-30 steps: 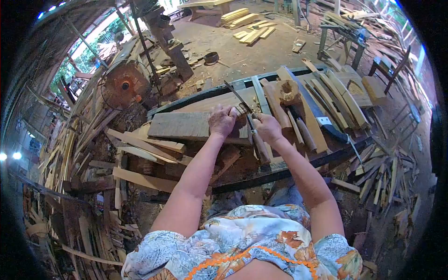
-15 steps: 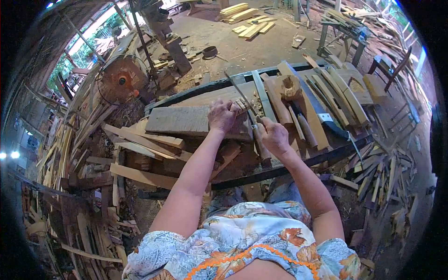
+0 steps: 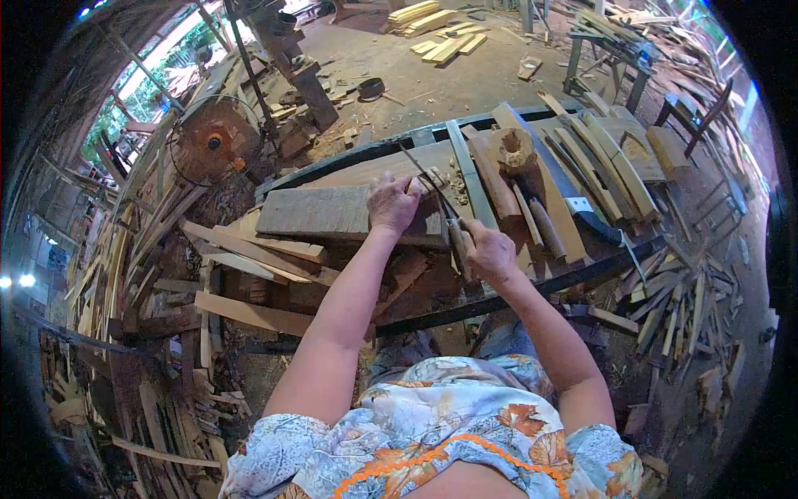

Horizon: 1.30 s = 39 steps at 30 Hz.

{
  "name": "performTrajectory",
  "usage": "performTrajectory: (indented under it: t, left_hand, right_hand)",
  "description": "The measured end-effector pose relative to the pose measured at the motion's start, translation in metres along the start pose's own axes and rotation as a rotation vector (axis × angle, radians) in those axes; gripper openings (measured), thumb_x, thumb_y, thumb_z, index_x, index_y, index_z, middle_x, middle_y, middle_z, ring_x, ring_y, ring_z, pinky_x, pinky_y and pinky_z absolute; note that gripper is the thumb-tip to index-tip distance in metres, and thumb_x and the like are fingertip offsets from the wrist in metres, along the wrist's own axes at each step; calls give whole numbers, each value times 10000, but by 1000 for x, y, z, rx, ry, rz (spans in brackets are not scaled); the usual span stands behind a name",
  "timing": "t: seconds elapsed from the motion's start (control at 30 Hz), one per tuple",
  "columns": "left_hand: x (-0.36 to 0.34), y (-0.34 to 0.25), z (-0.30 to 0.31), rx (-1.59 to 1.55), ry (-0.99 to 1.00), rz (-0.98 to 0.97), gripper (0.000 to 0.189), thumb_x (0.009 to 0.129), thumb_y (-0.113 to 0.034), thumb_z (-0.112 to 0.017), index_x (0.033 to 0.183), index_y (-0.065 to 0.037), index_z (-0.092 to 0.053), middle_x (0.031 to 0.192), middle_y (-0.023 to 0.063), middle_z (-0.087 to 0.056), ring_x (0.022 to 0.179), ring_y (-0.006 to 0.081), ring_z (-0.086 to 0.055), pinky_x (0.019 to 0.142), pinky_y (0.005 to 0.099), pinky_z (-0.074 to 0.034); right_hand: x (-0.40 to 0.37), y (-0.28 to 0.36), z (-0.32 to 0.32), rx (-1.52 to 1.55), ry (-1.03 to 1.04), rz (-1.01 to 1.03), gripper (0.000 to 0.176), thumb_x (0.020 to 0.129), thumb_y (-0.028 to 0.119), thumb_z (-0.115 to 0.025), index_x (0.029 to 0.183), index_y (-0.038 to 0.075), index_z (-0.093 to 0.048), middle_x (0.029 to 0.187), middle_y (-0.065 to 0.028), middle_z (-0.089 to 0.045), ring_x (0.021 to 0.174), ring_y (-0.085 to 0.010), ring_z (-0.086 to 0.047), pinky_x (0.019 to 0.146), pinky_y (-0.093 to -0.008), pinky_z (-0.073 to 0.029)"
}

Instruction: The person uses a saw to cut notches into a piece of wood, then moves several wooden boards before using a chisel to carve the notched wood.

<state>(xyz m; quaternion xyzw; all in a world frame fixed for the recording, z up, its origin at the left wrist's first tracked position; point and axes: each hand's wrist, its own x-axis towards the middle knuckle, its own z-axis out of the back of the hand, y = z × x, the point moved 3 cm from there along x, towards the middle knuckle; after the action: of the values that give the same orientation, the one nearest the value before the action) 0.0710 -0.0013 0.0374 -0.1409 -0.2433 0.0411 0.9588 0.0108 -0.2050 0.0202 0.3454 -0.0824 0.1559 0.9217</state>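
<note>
My left hand [image 3: 393, 204] is closed around a small pale piece of wood [image 3: 430, 180], pressing it down near the right end of a thick, weathered wooden block [image 3: 312, 209]. In my right hand [image 3: 490, 252] is a long, thin-bladed tool [image 3: 427, 176], its dark blade pointing away and to the left, alongside the wood piece. Whether the tool is a file or a knife cannot be made out. Wood chips [image 3: 457, 190] lie just right of the piece. Near my right hand, a wooden-handled tool [image 3: 460, 249] lies partly hidden.
A handsaw [image 3: 582, 212] with a black handle lies at the bench's right, beside a hollowed wooden piece [image 3: 515, 151] and several wood strips [image 3: 615, 166]. Cut sticks [image 3: 253, 312] lie at the left. A big round log end [image 3: 214, 140] stands beyond them.
My right hand has drawn the thin-bladed tool a little toward me, and its tip sits nearer the wood piece. My left hand keeps its hold.
</note>
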Motion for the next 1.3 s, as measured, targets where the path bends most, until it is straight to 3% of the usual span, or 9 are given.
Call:
performTrajectory:
  t: [0.3,0.5,0.67,0.87,0.93,1.17,1.3]
  left_hand:
    - [0,1,4,-62,27,69,295,834,-366,-517,878,-137,-698,954,137,-595,972,343,-531,826,465,-463]
    - [0,0,5,-31,31,-12,315,842,-380,-489,870,-137,-688,958,133,-594,955,335,-540,830,470,-457]
    - [0,-1,3,-46,5,-7,319,843,-386,-491,861,-137,-688,957,128,-590,961,335,-533,828,470,-455]
    - [2,2,-1,-50,-4,7,313,844,-387,-501,850,-136,-689,955,119,-583,956,332,-532,824,472,-454]
    - [-2,2,2,-44,8,3,312,846,-385,-502,851,-136,-689,946,117,-583,951,331,-533,824,473,-453]
    - [0,0,1,-30,-5,-8,318,844,-390,-502,874,-139,-695,952,124,-582,958,330,-537,815,471,-464]
    - [0,1,-1,-19,3,5,324,841,-396,-502,882,-146,-704,951,124,-590,967,332,-538,823,468,-467]
  right_hand:
    - [-83,-4,47,22,27,40,158,872,152,-554,1013,85,-529,820,-192,-633,720,-398,-621,615,-480,-485]
    - [16,11,-4,-101,82,-2,247,904,275,-486,902,51,-590,752,-224,-631,748,-415,-623,661,-494,-490]
    - [47,8,-26,-97,36,43,212,899,236,-488,915,54,-594,789,-225,-637,768,-416,-623,679,-486,-493]
    - [-73,-1,36,40,92,-24,192,895,204,-527,1050,95,-557,745,-218,-612,764,-401,-618,638,-480,-464]
    - [-73,1,40,27,108,-35,184,891,195,-534,1042,95,-563,745,-217,-611,760,-397,-619,634,-475,-466]
    - [41,15,-15,-88,19,35,201,896,237,-507,898,64,-611,761,-214,-633,745,-400,-628,638,-469,-496]
    - [31,9,-17,-95,28,51,205,897,241,-499,918,68,-607,764,-216,-633,746,-397,-629,643,-463,-499]
